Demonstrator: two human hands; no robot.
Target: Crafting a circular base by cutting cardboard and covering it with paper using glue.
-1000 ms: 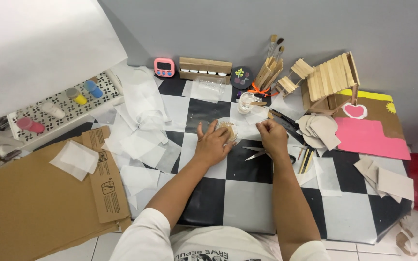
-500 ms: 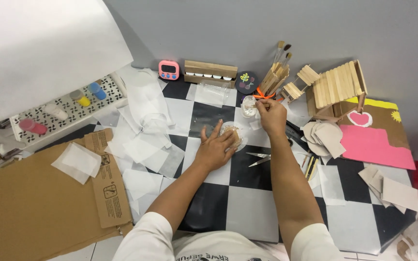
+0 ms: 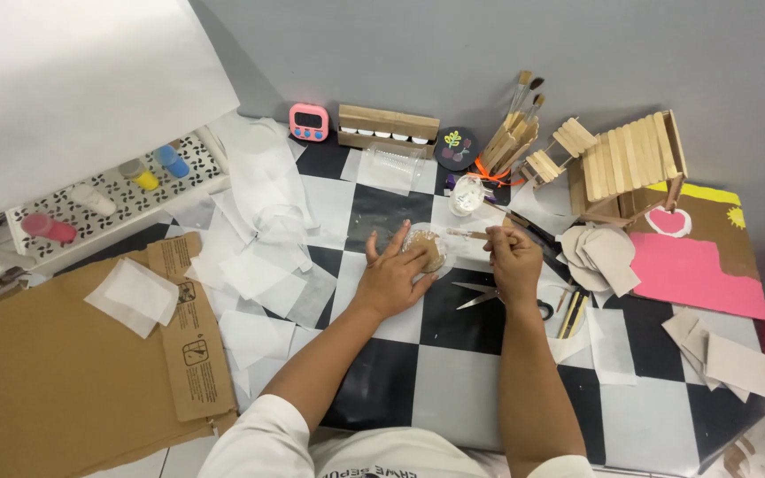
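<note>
1. Checkered black-and-white table [image 3: 453, 389] set against a grey wall; flattened brown cardboard [image 3: 46, 381] lies well off beyond the left hand, with loose white paper sheets [image 3: 250, 274] between the two.
2. Left hand [image 3: 396, 279]: palm down, fingers [image 3: 393, 243] spread apart and pressing flat on a small round brown piece [image 3: 425, 248], which lies on the table under the fingertips.
3. Right hand [image 3: 513, 257]: fingers closed together on a thin brush [image 3: 467, 234], its shaft pointing across toward the brown piece, tip just beside it.
4. Scissors [image 3: 489, 296] lie on the table directly beside the right hand, on its near side.
5. Stack of pale cut-out shapes [image 3: 599, 257] just outward of the right hand; pink sheet [image 3: 692, 274] further out.
6. Beyond the fingers: small clear cup [image 3: 467, 195], bundle of brushes [image 3: 511, 137], stick-built house [image 3: 626, 164], wooden tray [image 3: 389, 128], pink timer [image 3: 309, 122].
</note>
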